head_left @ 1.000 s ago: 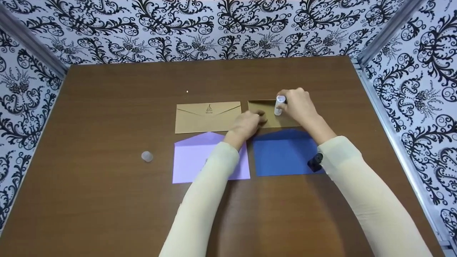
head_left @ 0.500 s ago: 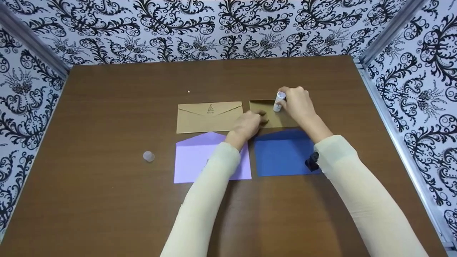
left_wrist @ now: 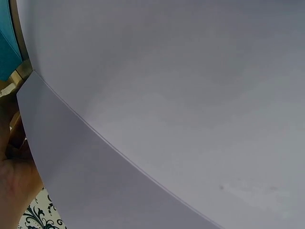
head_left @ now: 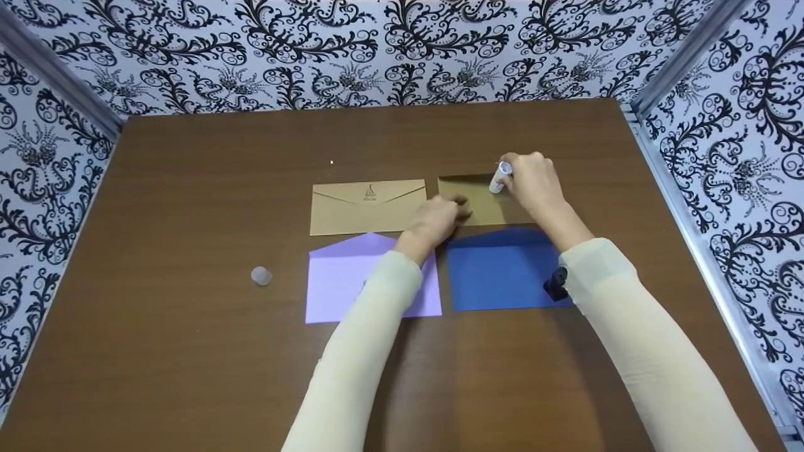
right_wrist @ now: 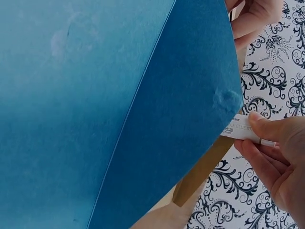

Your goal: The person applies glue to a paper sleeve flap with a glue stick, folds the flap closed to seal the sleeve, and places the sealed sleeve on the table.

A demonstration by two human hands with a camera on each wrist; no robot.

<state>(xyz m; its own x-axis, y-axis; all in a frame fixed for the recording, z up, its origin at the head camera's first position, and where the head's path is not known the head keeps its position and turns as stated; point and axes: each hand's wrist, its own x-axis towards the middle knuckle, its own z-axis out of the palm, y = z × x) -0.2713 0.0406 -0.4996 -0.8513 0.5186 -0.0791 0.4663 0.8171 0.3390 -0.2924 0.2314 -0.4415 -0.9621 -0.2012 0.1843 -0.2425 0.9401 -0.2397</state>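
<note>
Glue stick [head_left: 500, 179] moved rt, pinched in R hand [head_left: 532, 179].

The right hand [head_left: 534, 182] grips a tilted white tube [head_left: 500, 178] over an open brown envelope [head_left: 480, 204]; the left hand [head_left: 436, 218] touches it toward eight o'clock. At that envelope's nine lies a closed brown envelope [head_left: 364, 213], at its six a blue envelope [head_left: 499, 279]. At the closed one's six lies a purple envelope [head_left: 339, 282], with a cap [head_left: 261, 275] farther toward nine.

Brown wood-look table [head_left: 157, 351] fills centre to six o'clock; white walls [head_left: 314, 56] with black scrollwork at nine, twelve and three, grey posts [head_left: 686, 58] at ten and two.
</note>
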